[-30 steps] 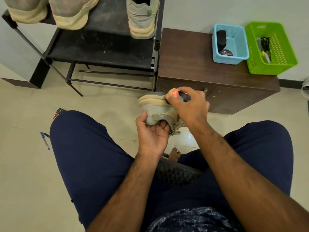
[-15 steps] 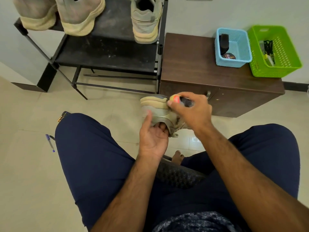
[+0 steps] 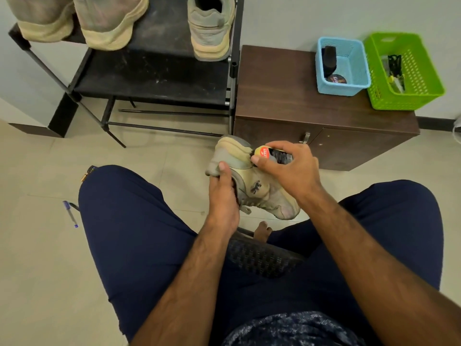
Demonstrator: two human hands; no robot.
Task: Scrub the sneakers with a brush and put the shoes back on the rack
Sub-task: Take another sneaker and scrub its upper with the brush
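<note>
- Head view is showing a person sitting with both knees spread, in dark blue trousers, looking down at a worn grey-and-tan sneaker [image 3: 259,191] held in the air just above the middle of the frame, toward 12 o'clock.
- The left hand [image 3: 223,196] is grasping the sneaker from 7 o'clock; its grip is clenched on the shoe, with the thumb pressing on the heel end.
- The sneaker is lying tilted, its thick tan sole facing 11 o'clock and its toe pointing toward 4 o'clock.
- The right hand [image 3: 291,168] is coming in from 4 o'clock, and its grip is wrapping round a brush [image 3: 273,154] with a black body and a yellow-and-red end.
- The brush's dark bristles are touching the tan sole near the heel.
- A black rack [image 3: 154,76] is standing against the wall at 11 o'clock, carrying three more sneakers [image 3: 212,28] on its top shelf, two at the left and one at the right.
- A brown wooden surface [image 3: 279,96] is sitting just beside the rack at 1 o'clock.
- A blue basket [image 3: 341,89] and a green basket [image 3: 399,102] are standing side by side on it at its far right; dark items are lying in each.
- A pen [image 3: 71,214] is lying on the tiled floor at 9 o'clock, beside the left knee.
- A bare foot [image 3: 260,231] is showing under the sneaker, above the chair seat [image 3: 262,258].
</note>
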